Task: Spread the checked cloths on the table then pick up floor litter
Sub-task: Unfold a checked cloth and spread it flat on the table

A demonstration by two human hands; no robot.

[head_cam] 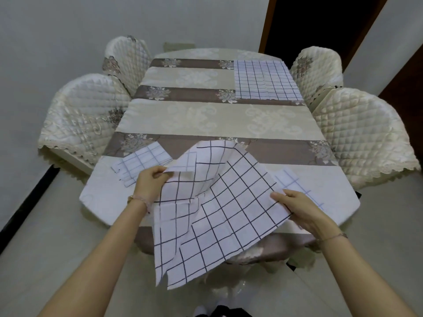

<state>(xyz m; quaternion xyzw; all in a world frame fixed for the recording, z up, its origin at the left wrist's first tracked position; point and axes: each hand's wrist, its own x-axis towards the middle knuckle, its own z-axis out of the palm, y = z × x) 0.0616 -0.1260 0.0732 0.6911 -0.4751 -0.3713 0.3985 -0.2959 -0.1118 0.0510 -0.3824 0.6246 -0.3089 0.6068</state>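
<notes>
A person is standing at the table's (pixel 206 117) near edge, holding a half-unfolded cloth (pixel 217 202) between both hands; the left hand (pixel 150 180) is pinching its upper left corner, the right hand (pixel 295 208) is gripping its right edge; its long axis is running along that edge, its lower part hanging off toward the floor (pixel 68 225). A folded cloth (pixel 142 163) is lying by the near left corner; another cloth (pixel 295 186) is peeking out near right; a spread cloth (pixel 263 80) is covering the far right corner. Quilted chairs (pixel 84 115) are flanking both long sides; a dark doorway (pixel 320 19) is showing beyond.
</notes>
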